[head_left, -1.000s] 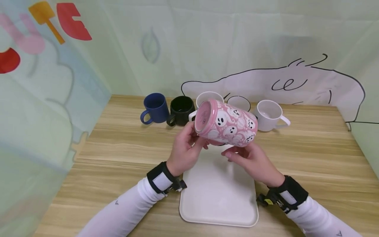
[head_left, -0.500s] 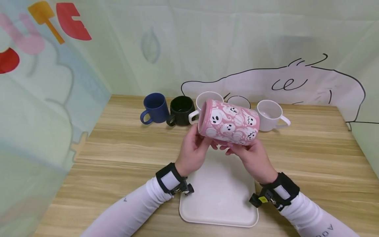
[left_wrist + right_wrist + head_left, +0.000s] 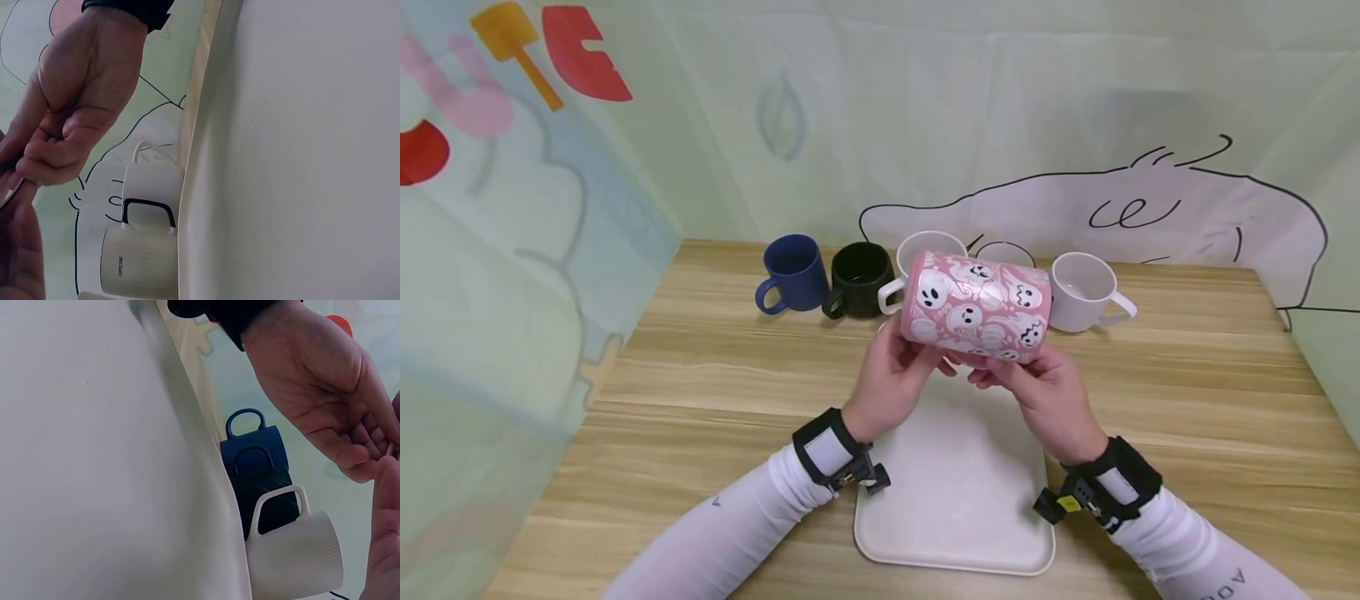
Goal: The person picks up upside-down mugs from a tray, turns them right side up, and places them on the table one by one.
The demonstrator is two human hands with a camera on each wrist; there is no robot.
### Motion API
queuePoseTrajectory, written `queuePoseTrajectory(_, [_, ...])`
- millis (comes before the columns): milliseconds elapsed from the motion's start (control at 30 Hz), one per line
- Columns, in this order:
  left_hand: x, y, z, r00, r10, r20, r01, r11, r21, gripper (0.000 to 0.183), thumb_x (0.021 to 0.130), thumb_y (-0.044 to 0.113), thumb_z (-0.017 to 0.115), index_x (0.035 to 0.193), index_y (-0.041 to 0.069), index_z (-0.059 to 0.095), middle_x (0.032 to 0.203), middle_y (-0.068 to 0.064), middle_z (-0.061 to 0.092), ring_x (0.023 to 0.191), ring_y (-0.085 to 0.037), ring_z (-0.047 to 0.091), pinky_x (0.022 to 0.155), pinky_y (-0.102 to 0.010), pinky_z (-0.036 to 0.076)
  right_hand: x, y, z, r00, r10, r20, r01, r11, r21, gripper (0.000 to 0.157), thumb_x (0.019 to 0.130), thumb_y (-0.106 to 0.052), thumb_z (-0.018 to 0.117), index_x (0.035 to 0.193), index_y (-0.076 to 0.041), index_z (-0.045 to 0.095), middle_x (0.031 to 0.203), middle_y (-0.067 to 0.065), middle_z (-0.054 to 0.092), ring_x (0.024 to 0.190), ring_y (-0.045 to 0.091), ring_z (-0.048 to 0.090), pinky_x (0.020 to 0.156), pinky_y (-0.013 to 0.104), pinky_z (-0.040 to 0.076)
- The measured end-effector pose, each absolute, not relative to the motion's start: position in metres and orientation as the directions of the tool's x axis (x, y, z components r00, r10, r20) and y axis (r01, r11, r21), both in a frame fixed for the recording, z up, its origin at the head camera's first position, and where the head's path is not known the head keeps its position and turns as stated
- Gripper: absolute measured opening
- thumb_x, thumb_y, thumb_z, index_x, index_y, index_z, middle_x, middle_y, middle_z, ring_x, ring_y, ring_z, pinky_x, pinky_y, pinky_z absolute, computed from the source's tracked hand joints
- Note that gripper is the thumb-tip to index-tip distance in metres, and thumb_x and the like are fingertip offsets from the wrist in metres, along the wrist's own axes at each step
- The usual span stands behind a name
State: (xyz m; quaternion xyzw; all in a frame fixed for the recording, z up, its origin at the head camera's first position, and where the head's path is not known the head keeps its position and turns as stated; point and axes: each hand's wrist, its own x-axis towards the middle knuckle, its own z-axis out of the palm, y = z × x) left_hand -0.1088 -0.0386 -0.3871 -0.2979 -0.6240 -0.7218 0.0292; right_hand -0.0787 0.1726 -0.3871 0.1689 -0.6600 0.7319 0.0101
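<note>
A pink mug (image 3: 977, 308) with white ghost faces lies on its side in the air above the tray. My left hand (image 3: 889, 385) holds it from below at its left end, fingers curled under it. At the right end my right hand (image 3: 1051, 400) grips it, thumb along the underside. The fingertips of both hands nearly meet beneath the mug, which hides part of them. In the left wrist view the right hand (image 3: 87, 100) shows curled fingers; the right wrist view shows the left hand (image 3: 331, 387) likewise curled.
Under the hands lies a white tray (image 3: 955, 500) on a wooden table (image 3: 700, 375). Behind stand a blue mug (image 3: 795, 275), a black mug (image 3: 861, 279), a white mug (image 3: 931, 243), a black-handled mug (image 3: 140, 256) and another white mug (image 3: 1081, 292). A printed cloth (image 3: 1037, 100) hangs behind.
The pink mug has turned, so its round base no longer faces the camera and its side shows. My right hand has moved left and up, its thumb now against the mug.
</note>
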Motion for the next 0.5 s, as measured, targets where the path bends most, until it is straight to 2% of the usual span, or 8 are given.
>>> queuePoseTrajectory(167, [-0.111, -0.044, -0.386, -0.824, 0.353, 0.444, 0.404, -0.184, 0.896, 0.043, 0.096, -0.003, 0.059, 0.137, -0.001, 0.046, 0.121, -0.014, 0.057, 0.091, -0.039, 0.061, 0.077, -0.043, 0.057, -0.078, 0.176, -0.384, -0.940, -0.194, 0.279, -0.261, -0.114, -0.959, 0.029, 0.101, -0.005, 0.055, 0.128, 0.003, 0.062, 0.113, 0.015, 0.070, 0.086, 0.028, 0.069, 0.079, 0.044, 0.057])
queuePoseTrajectory(367, [-0.113, -0.047, -0.387, -0.816, 0.374, 0.440, 0.447, -0.073, 0.891, 0.045, 0.094, 0.003, 0.065, 0.137, 0.001, 0.049, 0.123, -0.009, 0.058, 0.097, -0.024, 0.062, 0.079, -0.038, 0.056, -0.077, 0.181, -0.381, -0.944, -0.180, 0.278, -0.267, -0.080, -0.960, 0.030, 0.101, -0.005, 0.056, 0.128, 0.002, 0.062, 0.113, 0.017, 0.070, 0.084, 0.030, 0.069, 0.078, 0.045, 0.057])
queuePoseTrajectory(500, [-0.105, -0.051, -0.373, -0.817, 0.383, 0.431, 0.470, 0.011, 0.883, 0.046, 0.093, 0.001, 0.066, 0.136, -0.001, 0.049, 0.125, -0.011, 0.057, 0.104, -0.023, 0.060, 0.081, -0.039, 0.055, -0.076, 0.188, -0.380, -0.941, -0.179, 0.287, -0.283, -0.049, -0.958, 0.029, 0.100, -0.004, 0.056, 0.127, 0.003, 0.063, 0.111, 0.017, 0.070, 0.083, 0.030, 0.068, 0.077, 0.044, 0.057])
